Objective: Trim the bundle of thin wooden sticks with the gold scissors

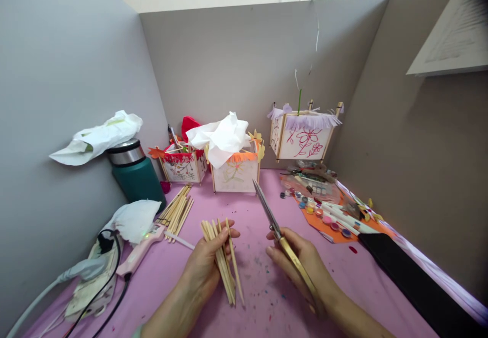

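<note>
My left hand (211, 254) is closed round a bunch of thin wooden sticks (225, 272), with the thumb across them; one stick leans slightly apart from the others. To the right, my right hand (301, 262) grips a pair of scissors (292, 254) with gold-coloured handles. Its blades are together and point up and away, clear of the sticks. Behind my left hand, a pile of more wooden sticks (178, 211) lies on the pink table cover (259, 241). Farther back stands a paper lantern (234, 175) with an orange fringe and white tissue in its top.
At left are a teal bottle (137, 178), a pink glue gun (141, 249) and a power strip (89, 284) with cords. A red-fringed lantern (185, 167) stands behind. At right, a purple-fringed lantern (301, 137) hangs above paint pots (310, 207), near a black case (415, 282).
</note>
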Motion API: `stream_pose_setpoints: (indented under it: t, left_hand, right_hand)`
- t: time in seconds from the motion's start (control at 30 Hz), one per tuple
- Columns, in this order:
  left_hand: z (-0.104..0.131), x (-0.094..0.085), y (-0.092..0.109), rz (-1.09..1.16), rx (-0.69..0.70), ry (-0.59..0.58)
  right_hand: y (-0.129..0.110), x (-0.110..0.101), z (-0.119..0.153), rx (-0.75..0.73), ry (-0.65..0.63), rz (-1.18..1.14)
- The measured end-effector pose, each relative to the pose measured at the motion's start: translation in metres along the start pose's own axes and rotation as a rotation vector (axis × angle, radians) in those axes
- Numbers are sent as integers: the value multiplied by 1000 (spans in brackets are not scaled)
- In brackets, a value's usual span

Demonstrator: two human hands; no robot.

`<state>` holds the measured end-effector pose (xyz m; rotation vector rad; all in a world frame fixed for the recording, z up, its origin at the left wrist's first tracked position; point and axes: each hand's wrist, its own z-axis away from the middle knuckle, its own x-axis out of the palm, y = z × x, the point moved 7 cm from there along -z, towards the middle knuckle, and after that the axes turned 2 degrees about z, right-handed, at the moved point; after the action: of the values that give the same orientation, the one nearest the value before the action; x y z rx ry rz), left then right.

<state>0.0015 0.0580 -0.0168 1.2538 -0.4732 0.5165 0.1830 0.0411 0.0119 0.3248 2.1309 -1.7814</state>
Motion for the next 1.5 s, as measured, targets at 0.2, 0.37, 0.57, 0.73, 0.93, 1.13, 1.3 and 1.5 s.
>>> stream_pose_setpoints:
  t: [0.2,0.37,0.57,0.73,0.93,1.13,1.3,1.5]
  left_hand:
    - [2,6,9,-42,98,-1]
    - [4,3,13,-39,92,44]
    - [3,10,4,7,-42,-144]
    - [20,23,-12,-190,-281,-428]
    - [44,37,-33,-348,-499,-671]
    - [34,47,-40,-311,-390,-661]
    - [13,28,-15,-253,-187,-363]
    - [1,13,-6,-270,-51,-228]
  right_hand:
    - [9,22,5,110,-127,-121]
    - [16,16,3,188,-68,-213]
    - [3,0,2,105,-297,-571]
    - [-1,2,11,85,-545,-597]
    - [-4,9,18,100,-697,-651]
    - [-5,18,9,112,-557,-456]
    - [9,-16,-10,15,-59,90]
    - [5,-14,-6,-159,31,490]
